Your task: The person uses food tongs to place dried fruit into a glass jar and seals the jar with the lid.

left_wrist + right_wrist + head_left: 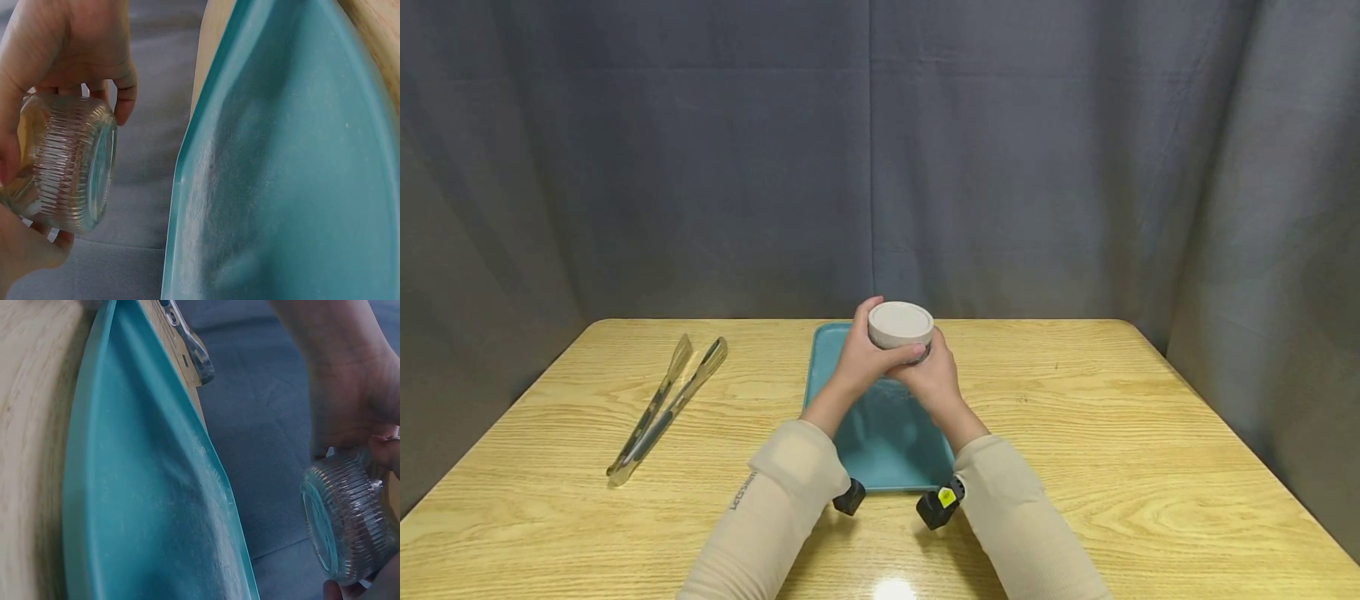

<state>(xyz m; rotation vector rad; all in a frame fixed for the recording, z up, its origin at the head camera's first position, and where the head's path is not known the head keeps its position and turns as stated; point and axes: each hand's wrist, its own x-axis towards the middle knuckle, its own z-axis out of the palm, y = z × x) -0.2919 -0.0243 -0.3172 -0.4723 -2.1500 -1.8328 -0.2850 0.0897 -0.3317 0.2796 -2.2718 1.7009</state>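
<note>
A ribbed clear glass jar [72, 162] with a pale round lid [901, 321] is held up above a teal tray [887, 442]. My left hand [861, 358] grips it from the left, its thumb across the front just below the lid. My right hand [936, 379] curls round the jar's right side and lower part. In the right wrist view the jar's base [317, 525] hangs apart from the tray. Most of the jar's glass is hidden by the hands in the head view.
Metal tongs [666, 412] lie spread on the left part of the wooden table [1112, 467]. A grey curtain [880, 167] hangs behind the table's far edge and along both sides. A small black device [936, 504] shows at the right wrist.
</note>
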